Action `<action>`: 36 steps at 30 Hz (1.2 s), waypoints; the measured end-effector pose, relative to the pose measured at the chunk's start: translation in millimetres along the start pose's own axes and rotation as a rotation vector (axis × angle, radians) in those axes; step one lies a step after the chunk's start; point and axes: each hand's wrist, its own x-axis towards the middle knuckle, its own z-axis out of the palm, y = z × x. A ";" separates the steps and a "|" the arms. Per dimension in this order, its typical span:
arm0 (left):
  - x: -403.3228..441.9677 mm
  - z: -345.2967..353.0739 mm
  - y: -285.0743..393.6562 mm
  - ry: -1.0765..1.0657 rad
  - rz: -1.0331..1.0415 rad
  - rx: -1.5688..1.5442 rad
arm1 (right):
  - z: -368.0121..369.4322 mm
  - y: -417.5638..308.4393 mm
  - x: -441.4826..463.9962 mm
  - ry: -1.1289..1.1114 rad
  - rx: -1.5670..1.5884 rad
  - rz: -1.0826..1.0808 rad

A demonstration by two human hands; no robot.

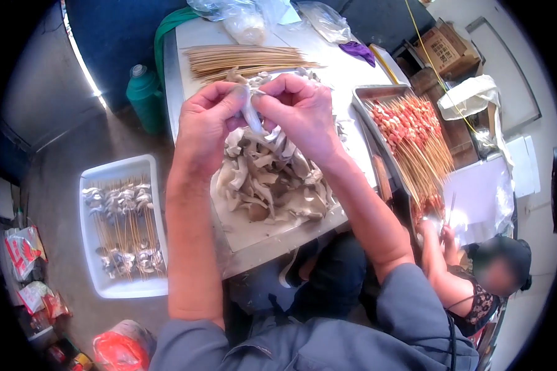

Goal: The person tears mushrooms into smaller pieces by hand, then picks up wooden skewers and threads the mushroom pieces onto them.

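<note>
Both my hands are raised over the table, fingertips close together at a pale grey mushroom piece [250, 114]. My left hand [211, 114] pinches it from the left, thumb against it. From the right, my right hand [298, 110] pinches its upper edge with thumb and forefinger. Below them a large heap of torn grey mushrooms [269, 179] lies on the white table [241, 238]. Behind my hands, a bundle of thin wooden skewers [247, 59] lies along the table. Whether a skewer is between my fingers is too small to tell.
A white tray [88, 247] with mushroom skewers stands at the left. At the right, a metal tray [366, 93] holds many red meat skewers [414, 133]; a co-worker [452, 278] has both hands at its near end. A green flask [145, 99] stands beyond the table's left edge.
</note>
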 end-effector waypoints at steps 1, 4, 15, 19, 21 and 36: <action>0.2 0.1 0.4 0.031 -0.020 -0.084 | 0.5 -1.0 0.3 0.028 -0.004 0.002; 2.4 -2.9 -1.3 0.075 -0.016 -0.163 | 4.7 -0.5 0.0 0.083 0.088 0.007; 1.1 -6.0 3.4 0.143 0.032 0.000 | -16.3 14.7 -7.9 0.165 0.026 0.099; -3.2 2.2 2.0 0.067 0.101 0.182 | -17.2 3.2 -14.0 0.145 -0.056 0.103; -3.5 1.8 1.1 -0.014 0.127 0.273 | -16.1 6.2 -13.4 -0.003 0.041 0.073; -8.7 7.0 1.7 -0.075 0.014 0.304 | -12.5 12.4 -22.6 0.012 0.230 0.131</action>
